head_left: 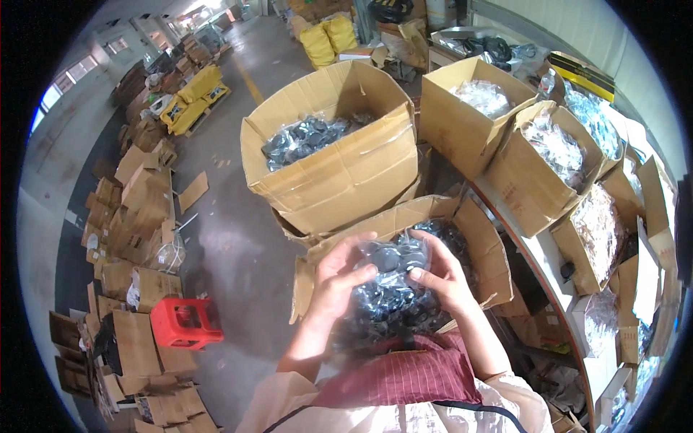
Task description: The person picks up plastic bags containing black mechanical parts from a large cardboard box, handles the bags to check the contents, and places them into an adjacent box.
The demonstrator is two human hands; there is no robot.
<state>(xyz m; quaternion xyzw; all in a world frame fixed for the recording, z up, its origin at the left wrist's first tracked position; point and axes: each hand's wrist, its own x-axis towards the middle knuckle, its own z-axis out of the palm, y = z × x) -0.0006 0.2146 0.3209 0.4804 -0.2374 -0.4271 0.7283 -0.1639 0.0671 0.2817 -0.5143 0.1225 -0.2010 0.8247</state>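
Both hands hold a clear plastic bag of round black parts point(393, 270) above an open cardboard box point(482, 238) filled with more such bags. My left hand point(339, 278) grips the bag's left side with the thumb across its front. My right hand point(440, 274) grips the right side, thumb pressed on the plastic. A dark red striped cloth point(411, 375) lies across my lap below the bag.
A larger open box of bagged black parts point(339, 173) stands just beyond. Boxes of clear bagged items point(556, 151) line a table edge on the right. A red plastic stool point(185, 322) and stacked flat cartons point(137, 209) sit on the concrete floor to the left.
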